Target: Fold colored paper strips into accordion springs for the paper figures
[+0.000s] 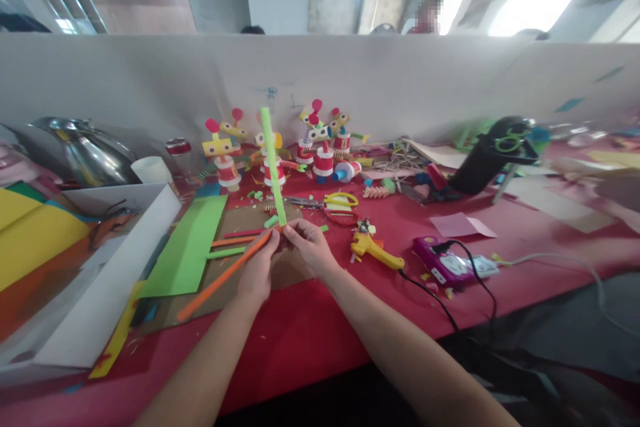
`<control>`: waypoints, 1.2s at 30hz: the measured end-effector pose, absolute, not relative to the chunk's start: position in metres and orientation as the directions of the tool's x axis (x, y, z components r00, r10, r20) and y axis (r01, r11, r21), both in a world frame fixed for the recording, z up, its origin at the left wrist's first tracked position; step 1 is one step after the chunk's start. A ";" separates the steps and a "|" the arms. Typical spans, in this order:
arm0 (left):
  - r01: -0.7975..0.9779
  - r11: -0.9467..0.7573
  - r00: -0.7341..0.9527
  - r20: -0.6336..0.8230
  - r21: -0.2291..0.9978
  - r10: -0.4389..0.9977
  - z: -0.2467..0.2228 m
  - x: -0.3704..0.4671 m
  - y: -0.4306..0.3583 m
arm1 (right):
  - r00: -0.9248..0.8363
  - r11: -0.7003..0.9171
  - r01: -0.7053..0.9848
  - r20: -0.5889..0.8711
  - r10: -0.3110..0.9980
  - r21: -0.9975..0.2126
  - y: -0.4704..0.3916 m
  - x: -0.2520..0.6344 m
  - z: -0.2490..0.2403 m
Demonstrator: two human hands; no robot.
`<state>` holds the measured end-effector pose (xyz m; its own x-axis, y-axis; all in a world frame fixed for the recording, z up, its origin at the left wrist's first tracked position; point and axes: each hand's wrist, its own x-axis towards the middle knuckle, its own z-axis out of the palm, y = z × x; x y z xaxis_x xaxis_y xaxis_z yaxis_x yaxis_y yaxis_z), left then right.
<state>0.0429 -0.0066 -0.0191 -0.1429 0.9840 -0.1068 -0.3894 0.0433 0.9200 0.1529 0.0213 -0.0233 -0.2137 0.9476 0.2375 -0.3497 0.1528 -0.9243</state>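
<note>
My left hand (261,263) and my right hand (309,245) meet above a piece of brown cardboard (225,292), fingers pinched together. Between them they grip two paper strips where the ends join at an angle. The green paper strip (273,163) points up and away, and the orange paper strip (227,273) slants down to the left across my left hand. Under my fingers the exact joint is hidden. Left of my hands lie a green paper sheet (187,247) and several more narrow strips (227,253).
Several paper-cup figures (324,161) stand at the back. Yellow-handled scissors (340,200) lie beyond my hands; a yellow glue gun (375,250) and purple power strip (445,261) are at right. A white box (107,287) and steel jug (93,150) stand at left.
</note>
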 end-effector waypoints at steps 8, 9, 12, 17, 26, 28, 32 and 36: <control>-0.535 0.021 -0.097 -0.087 0.845 0.991 -0.020 0.032 0.000 | -0.254 0.237 -0.169 0.275 0.927 -0.957 0.021 0.153 -0.024; -0.540 0.016 -0.112 -0.091 0.842 0.989 -0.022 0.031 0.001 | -0.244 0.253 -0.135 0.280 0.928 -0.958 0.021 0.153 -0.025; -0.565 -0.001 -0.162 -0.109 0.825 0.981 -0.026 0.031 0.003 | -0.190 0.331 -0.003 0.325 0.926 -0.944 0.019 0.153 -0.027; -0.678 0.091 -0.138 -0.249 0.729 0.959 -0.015 0.036 0.002 | -0.153 0.455 0.124 0.436 0.887 -0.882 0.016 0.154 -0.027; -0.856 0.236 0.076 -0.340 0.459 0.937 0.001 0.021 0.004 | 0.006 0.433 0.185 0.442 0.897 -0.882 0.019 0.165 -0.025; -0.837 0.258 0.074 -0.366 0.483 0.928 -0.002 0.021 0.003 | 0.015 0.439 0.235 0.455 0.890 -0.867 0.020 0.165 -0.026; -0.783 0.235 -0.008 -0.387 0.577 0.922 -0.007 0.028 0.001 | -0.023 0.460 0.322 0.479 0.878 -0.828 0.021 0.162 -0.029; -0.740 0.076 -0.179 -0.304 0.668 0.936 -0.005 0.022 0.004 | 0.063 0.332 0.244 0.356 0.932 -0.911 0.029 0.164 -0.033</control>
<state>0.0225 0.0044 -0.0054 -0.1786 0.9358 -0.3039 -0.7399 0.0758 0.6684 0.1638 0.0287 -0.0333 0.0626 0.9322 0.3564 0.2443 0.3319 -0.9111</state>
